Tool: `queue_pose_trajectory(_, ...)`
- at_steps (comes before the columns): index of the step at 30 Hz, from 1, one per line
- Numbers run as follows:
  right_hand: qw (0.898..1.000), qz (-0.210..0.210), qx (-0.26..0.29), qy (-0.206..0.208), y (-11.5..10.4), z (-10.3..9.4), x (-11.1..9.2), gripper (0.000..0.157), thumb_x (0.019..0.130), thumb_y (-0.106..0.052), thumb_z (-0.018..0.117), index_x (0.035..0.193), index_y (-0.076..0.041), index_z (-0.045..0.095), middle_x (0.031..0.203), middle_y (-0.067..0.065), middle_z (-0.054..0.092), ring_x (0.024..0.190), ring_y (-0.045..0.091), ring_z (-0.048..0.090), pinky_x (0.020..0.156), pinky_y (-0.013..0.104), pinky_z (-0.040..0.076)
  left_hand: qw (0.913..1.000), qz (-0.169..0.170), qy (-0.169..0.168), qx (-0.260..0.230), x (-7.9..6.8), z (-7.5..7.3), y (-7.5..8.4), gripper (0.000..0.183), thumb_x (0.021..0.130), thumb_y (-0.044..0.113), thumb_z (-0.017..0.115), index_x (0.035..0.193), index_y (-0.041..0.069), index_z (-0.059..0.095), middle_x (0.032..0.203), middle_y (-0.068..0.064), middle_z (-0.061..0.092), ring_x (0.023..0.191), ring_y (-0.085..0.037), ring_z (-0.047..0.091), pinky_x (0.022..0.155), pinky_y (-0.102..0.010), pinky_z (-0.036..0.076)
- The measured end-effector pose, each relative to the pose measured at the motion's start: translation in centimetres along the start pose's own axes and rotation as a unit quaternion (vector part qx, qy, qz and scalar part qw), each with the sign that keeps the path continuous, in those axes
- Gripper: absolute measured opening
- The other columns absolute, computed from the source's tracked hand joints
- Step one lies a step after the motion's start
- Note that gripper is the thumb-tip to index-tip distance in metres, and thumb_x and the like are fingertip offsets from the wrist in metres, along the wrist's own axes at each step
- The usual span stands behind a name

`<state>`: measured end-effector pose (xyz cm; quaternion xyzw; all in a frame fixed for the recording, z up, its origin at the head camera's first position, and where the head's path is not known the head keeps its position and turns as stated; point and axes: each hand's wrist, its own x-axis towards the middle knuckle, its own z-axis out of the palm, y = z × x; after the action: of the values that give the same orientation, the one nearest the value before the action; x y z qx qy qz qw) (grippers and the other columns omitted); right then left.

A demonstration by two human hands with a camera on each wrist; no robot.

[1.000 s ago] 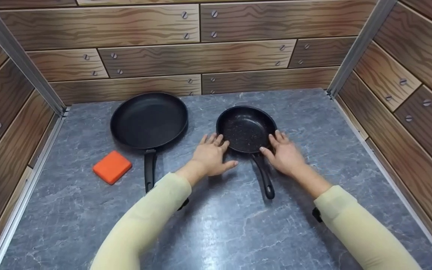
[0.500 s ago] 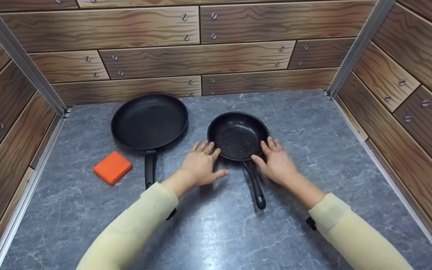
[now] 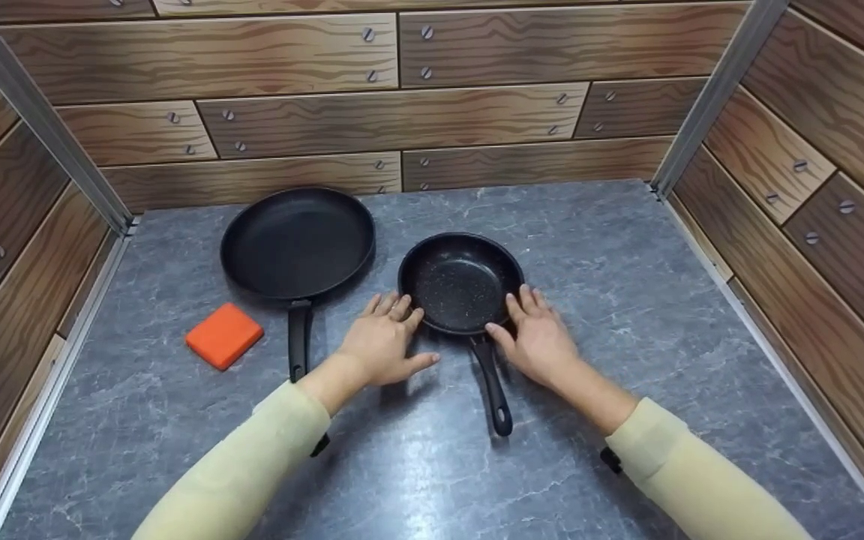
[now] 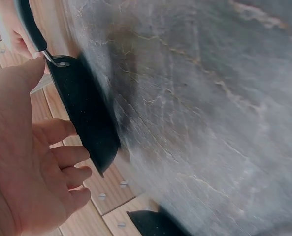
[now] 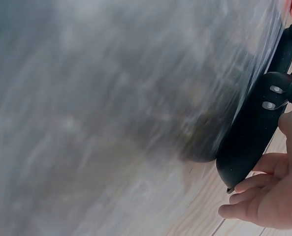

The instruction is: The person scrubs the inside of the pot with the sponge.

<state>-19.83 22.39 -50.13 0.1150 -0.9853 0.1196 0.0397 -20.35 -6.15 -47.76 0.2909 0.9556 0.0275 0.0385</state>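
Note:
A small black frying pan with a speckled inside lies on the grey surface, its handle pointing toward me. My left hand is at the pan's left side, fingertips against its wall and thumb stretched out near the handle's base. On the opposite side my right hand touches the rim with its fingers, the thumb close to where the handle joins. In the left wrist view, extended fingers meet the side of the pan. The right wrist view has the fingers along the pan's wall.
A larger black frying pan lies at the back left, its handle toward me beside my left forearm. An orange square sponge-like block sits left of that handle. Wood-patterned walls enclose the grey surface on three sides.
The small frying pan has slid left and toward me, closer to the larger pan, with both hands moving along at its sides. The larger pan and orange block have stayed put.

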Motion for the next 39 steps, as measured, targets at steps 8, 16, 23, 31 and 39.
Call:
queue_pose_trajectory(8,1.000,-0.008,-0.002,0.003,-1.2,0.4,-0.5,0.076,0.108,-0.054,0.052,0.156,0.005,0.048,0.163,0.033,0.034,0.152,0.051,0.031,0.120,0.065,0.029,0.9999,0.003,0.013,-0.003,-1.6,0.2,-0.6,0.090,0.101,0.074,0.047,0.160,0.006,0.048,0.166,-0.022,0.037,0.156,-0.041,0.030,0.127,-0.055,0.020)
queue_pose_trajectory(16,1.000,-0.019,0.004,0.012,-2.2,0.7,-1.0,0.075,0.107,-0.054,0.054,0.154,0.005,0.051,0.161,0.033,0.036,0.152,0.051,0.031,0.120,0.064,0.029,0.9999,-0.003,0.011,-0.005,-3.0,0.5,-1.0,0.091,0.101,0.075,0.045,0.160,0.007,0.047,0.166,-0.022,0.036,0.156,-0.042,0.030,0.127,-0.054,0.019)
queue_pose_trajectory(23,1.000,-0.024,0.002,0.020,-2.9,0.8,-1.5,0.075,0.107,-0.055,0.055,0.153,0.005,0.052,0.161,0.033,0.038,0.152,0.051,0.032,0.121,0.064,0.029,0.9998,-0.003,0.019,-0.008,-3.9,0.4,-1.2,0.090,0.100,0.076,0.046,0.159,0.008,0.049,0.166,-0.020,0.039,0.156,-0.039,0.032,0.127,-0.054,0.019)
queue_pose_trajectory(31,1.000,-0.028,0.000,0.015,-3.6,0.8,-1.9,0.075,0.107,-0.055,0.055,0.153,0.004,0.052,0.161,0.033,0.038,0.152,0.051,0.032,0.120,0.065,0.029,0.9995,-0.001,0.030,-0.010,-4.8,0.2,-1.5,0.089,0.100,0.075,0.049,0.157,0.007,0.053,0.164,-0.020,0.042,0.155,-0.039,0.033,0.127,-0.055,0.022)
queue_pose_trajectory(39,0.999,-0.039,-0.004,0.013,-3.9,0.9,-2.1,0.075,0.107,-0.055,0.055,0.152,0.005,0.053,0.159,0.034,0.039,0.151,0.052,0.033,0.119,0.066,0.030,0.9991,0.000,0.040,-0.016,-5.3,0.4,-1.7,0.088,0.099,0.074,0.052,0.156,0.007,0.055,0.163,-0.021,0.044,0.153,-0.042,0.036,0.126,-0.056,0.023)
